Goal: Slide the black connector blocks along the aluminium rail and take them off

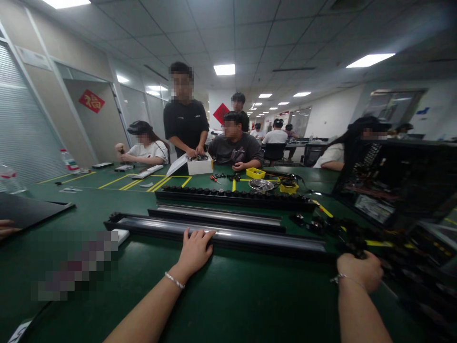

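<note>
My left hand (194,247) rests with fingers stretched flat on the near long black and silver rail (250,237) lying across the green table (228,295). My right hand (360,269) is closed in a fist around a dark part (353,243) at the rail's right end; what it is stays unclear. A second rail (217,215) lies just behind the first. Further back runs a long black strip with a row of round knobs (232,195). Both wrists wear thin bracelets.
A black open computer case (396,181) stands at the right with cables below it. Yellow bins (255,173), a metal bowl (261,185) and a white box (199,165) sit at the far side, where several people sit or stand. A dark panel (28,209) lies at left.
</note>
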Tool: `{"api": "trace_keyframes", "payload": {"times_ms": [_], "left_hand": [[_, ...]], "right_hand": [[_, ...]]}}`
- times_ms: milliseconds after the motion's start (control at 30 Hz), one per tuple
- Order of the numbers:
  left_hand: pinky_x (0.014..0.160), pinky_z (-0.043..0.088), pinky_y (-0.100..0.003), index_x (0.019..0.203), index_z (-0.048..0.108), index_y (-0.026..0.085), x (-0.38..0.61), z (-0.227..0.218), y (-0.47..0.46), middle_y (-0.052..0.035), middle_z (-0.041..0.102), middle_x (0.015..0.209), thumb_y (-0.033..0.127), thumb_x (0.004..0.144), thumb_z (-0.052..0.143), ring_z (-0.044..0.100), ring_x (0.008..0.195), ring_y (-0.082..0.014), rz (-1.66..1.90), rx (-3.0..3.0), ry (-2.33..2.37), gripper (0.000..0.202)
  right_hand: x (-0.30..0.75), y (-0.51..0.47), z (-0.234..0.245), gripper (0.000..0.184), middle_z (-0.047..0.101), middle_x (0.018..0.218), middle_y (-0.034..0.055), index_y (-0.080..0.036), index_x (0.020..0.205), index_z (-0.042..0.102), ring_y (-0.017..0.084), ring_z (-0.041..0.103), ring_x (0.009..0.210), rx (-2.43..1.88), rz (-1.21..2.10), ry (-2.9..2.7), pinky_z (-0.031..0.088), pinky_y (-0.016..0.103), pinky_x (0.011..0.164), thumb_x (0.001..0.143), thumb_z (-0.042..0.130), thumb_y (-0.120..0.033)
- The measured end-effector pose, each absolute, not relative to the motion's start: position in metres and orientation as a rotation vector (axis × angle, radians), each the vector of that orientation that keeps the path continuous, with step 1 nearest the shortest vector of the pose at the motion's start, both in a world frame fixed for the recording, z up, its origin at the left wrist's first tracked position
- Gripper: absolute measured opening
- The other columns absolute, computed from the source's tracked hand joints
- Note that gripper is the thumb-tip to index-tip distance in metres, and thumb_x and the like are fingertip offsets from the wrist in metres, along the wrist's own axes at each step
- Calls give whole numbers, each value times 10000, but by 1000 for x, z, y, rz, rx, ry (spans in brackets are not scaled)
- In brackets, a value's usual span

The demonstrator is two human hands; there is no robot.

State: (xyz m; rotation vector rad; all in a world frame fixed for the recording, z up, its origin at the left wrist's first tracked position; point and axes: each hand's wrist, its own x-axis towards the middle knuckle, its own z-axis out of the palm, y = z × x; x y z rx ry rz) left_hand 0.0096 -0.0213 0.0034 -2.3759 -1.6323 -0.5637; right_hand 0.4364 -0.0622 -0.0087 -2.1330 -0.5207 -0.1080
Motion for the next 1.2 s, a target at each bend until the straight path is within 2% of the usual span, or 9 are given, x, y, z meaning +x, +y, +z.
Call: {"api": "trace_keyframes", "payload": {"times_ms": [133, 267, 400, 500, 600, 700, 767, 1067, 1200], "left_hand": [[1040, 163, -514, 1215, 497, 321, 11, 4, -22, -25, 594, 1001, 268, 811, 483, 520, 994, -217, -556, -2376, -1636, 407], [1043, 159, -511, 1218, 494, 323, 11, 4, -23, -25, 594, 1010, 272, 811, 488, 521, 1006, -218, -557, -2376, -1641, 410], [1045, 162, -508, 1230, 485, 324, 10, 5, -24, -24, 600, 1019, 288, 817, 491, 523, 1017, -216, -575, -2385, -1637, 414], [1051, 159, -507, 1238, 478, 316, 9, 3, -23, -27, 606, 1042, 303, 833, 480, 522, 1034, -211, -612, -2404, -1628, 405], [1060, 173, -497, 1243, 472, 287, 5, 0, -19, -42, 590, 1131, 327, 857, 453, 503, 1091, -208, -664, -2426, -1600, 388], [1059, 239, -448, 1235, 482, 222, -6, -5, -14, -72, 546, 1227, 353, 871, 423, 431, 1200, -221, -724, -2390, -1598, 391], [1050, 275, -435, 1240, 479, 190, -17, -6, -10, -92, 516, 1274, 361, 873, 413, 357, 1271, -236, -764, -2304, -1647, 410], [1073, 196, -485, 1317, 399, 119, -139, 28, 20, -149, 293, 1452, 425, 856, 362, 173, 1362, -288, -555, -1747, -2033, 555], [1059, 221, -484, 1345, 338, 45, -216, 52, 23, -181, 239, 1467, 482, 829, 354, 176, 1354, -325, -406, -1559, -2284, 677]], "right_hand": [[424, -65, 2, 601, 429, 1269, 239, -185, 1240, 485, 418, 553, 1013, -2084, 46, -239, 457, 533, 777, 652, 517, -300], [402, -68, 16, 591, 359, 1344, 228, -159, 1286, 424, 380, 481, 1137, -1949, -135, -285, 421, 505, 896, 713, 478, -291], [378, -61, 20, 447, 499, 1234, 164, -134, 1178, 533, 280, 433, 1195, -1869, -385, -794, 378, 401, 957, 774, 369, -233], [361, -50, 13, 440, 548, 1214, 134, -125, 1162, 557, 263, 475, 1128, -1881, -393, -1228, 345, 413, 962, 782, 369, -245], [349, -42, 3, 420, 572, 1225, 80, -174, 1136, 589, 250, 448, 1162, -1961, -354, -1512, 268, 464, 1004, 810, 353, -294], [344, -40, -1, 414, 592, 1213, 44, -217, 1101, 617, 234, 454, 1165, -2055, -341, -1591, 196, 503, 1029, 832, 317, -315], [344, -41, -1, 418, 592, 1216, 42, -223, 1112, 614, 229, 466, 1155, -2075, -336, -1608, 203, 506, 1024, 833, 314, -308], [349, -38, -5, 411, 582, 1229, 38, -248, 1108, 615, 225, 474, 1153, -2096, -323, -1580, 229, 477, 1015, 819, 328, -301], [349, -38, -4, 420, 591, 1211, 47, -238, 1103, 624, 240, 474, 1153, -2118, -292, -1549, 252, 480, 1002, 819, 320, -301]]}}
